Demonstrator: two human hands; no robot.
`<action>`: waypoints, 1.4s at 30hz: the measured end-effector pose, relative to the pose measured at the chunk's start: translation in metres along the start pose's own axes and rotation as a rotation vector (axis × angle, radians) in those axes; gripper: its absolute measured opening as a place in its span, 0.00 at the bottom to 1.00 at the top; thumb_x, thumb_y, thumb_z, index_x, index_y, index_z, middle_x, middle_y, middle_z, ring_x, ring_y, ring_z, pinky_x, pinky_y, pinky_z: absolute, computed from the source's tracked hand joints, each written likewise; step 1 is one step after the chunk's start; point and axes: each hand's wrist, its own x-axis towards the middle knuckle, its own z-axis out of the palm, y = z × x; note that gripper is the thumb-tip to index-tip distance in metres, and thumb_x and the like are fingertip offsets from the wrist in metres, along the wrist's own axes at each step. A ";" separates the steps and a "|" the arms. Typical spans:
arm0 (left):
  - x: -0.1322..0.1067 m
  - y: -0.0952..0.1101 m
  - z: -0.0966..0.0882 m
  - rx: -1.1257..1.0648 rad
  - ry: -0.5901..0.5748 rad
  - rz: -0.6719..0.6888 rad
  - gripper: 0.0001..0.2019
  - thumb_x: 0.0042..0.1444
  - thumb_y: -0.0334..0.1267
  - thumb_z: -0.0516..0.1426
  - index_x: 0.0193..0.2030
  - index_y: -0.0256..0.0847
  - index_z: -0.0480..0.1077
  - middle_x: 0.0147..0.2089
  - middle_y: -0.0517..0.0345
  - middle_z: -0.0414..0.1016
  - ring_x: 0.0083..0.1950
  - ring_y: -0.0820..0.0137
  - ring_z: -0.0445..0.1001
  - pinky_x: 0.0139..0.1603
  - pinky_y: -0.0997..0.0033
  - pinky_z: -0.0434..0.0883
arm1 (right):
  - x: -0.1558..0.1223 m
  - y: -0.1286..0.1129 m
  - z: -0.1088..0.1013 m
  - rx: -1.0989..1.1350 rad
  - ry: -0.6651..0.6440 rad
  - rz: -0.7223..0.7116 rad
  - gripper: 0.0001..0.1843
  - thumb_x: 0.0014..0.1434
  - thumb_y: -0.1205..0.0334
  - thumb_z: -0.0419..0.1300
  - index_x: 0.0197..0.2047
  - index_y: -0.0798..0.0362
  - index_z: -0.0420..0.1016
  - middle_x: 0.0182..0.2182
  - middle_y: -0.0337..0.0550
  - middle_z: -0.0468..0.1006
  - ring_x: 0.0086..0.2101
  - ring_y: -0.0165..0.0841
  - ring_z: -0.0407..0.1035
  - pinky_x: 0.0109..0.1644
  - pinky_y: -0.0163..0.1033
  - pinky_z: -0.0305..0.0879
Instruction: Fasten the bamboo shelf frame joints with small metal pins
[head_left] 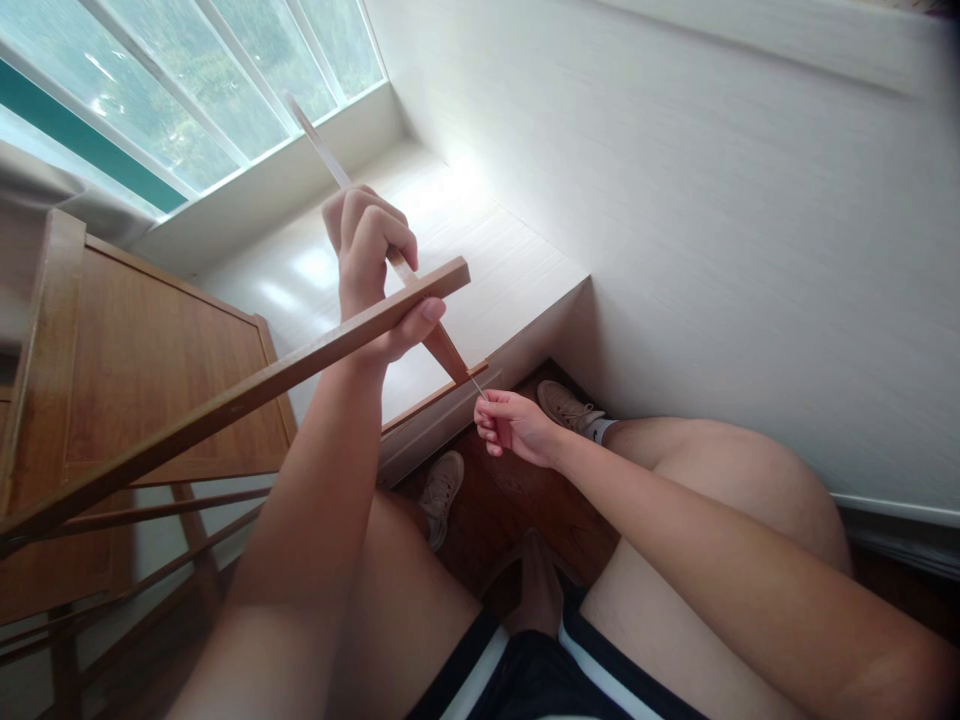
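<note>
My left hand is closed around a wooden frame, with its thumb pressed near the end of a long brown bar. A second wooden bar crosses behind it, running from the upper left down toward my right hand. A third wooden strip meets that bar's lower end. My right hand pinches a thin metal rod, whose tip reaches the joint between bar and strip. My fingers cover the rod's other end, so I cannot make out its exact kind.
A wooden folding chair or similar panelled piece stands at the left. Behind the frame is a pale window ledge below a barred window. A white wall rises at the right. My shoes rest on a dark wood floor.
</note>
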 end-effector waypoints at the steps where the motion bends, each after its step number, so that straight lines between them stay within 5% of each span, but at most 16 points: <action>1: 0.000 0.000 0.000 0.007 0.003 0.008 0.33 0.47 0.77 0.44 0.33 0.46 0.61 0.36 0.52 0.61 0.49 0.57 0.64 0.58 0.43 0.61 | 0.000 0.000 0.000 0.000 0.011 -0.003 0.14 0.59 0.56 0.61 0.29 0.51 0.60 0.25 0.32 0.59 0.22 0.25 0.54 0.20 0.30 0.56; 5: 0.002 0.002 0.001 0.029 0.029 0.023 0.32 0.48 0.76 0.44 0.32 0.46 0.61 0.34 0.53 0.61 0.46 0.57 0.64 0.55 0.42 0.64 | 0.001 0.002 0.003 0.017 0.065 -0.018 0.16 0.62 0.50 0.56 0.29 0.52 0.61 0.23 0.32 0.57 0.21 0.25 0.52 0.19 0.30 0.54; 17: 0.003 0.003 0.003 0.005 0.048 0.004 0.32 0.47 0.77 0.44 0.31 0.47 0.60 0.34 0.54 0.59 0.45 0.58 0.62 0.55 0.46 0.61 | -0.001 0.010 0.011 0.180 0.024 -0.029 0.16 0.64 0.53 0.52 0.27 0.51 0.57 0.23 0.33 0.51 0.23 0.27 0.46 0.22 0.30 0.48; 26: 0.006 0.005 0.001 0.002 0.039 0.023 0.31 0.47 0.76 0.45 0.31 0.46 0.59 0.33 0.54 0.60 0.44 0.59 0.62 0.54 0.47 0.61 | 0.000 0.013 0.009 0.097 0.045 -0.052 0.18 0.62 0.49 0.54 0.28 0.50 0.56 0.22 0.32 0.51 0.22 0.27 0.47 0.22 0.30 0.49; 37: 0.005 0.005 0.000 0.004 0.059 0.013 0.26 0.49 0.71 0.48 0.32 0.48 0.60 0.34 0.54 0.65 0.46 0.58 0.65 0.53 0.45 0.64 | -0.005 0.044 0.005 -0.504 0.123 0.049 0.16 0.60 0.49 0.51 0.27 0.51 0.62 0.17 0.30 0.57 0.17 0.25 0.50 0.19 0.31 0.49; 42: 0.004 0.013 -0.008 0.003 -0.037 -0.018 0.30 0.51 0.68 0.51 0.54 0.53 0.65 0.58 0.55 0.69 0.66 0.53 0.59 0.67 0.42 0.57 | -0.001 0.038 0.006 -0.999 0.098 -0.031 0.14 0.58 0.57 0.55 0.23 0.54 0.70 0.20 0.38 0.70 0.25 0.29 0.63 0.30 0.34 0.56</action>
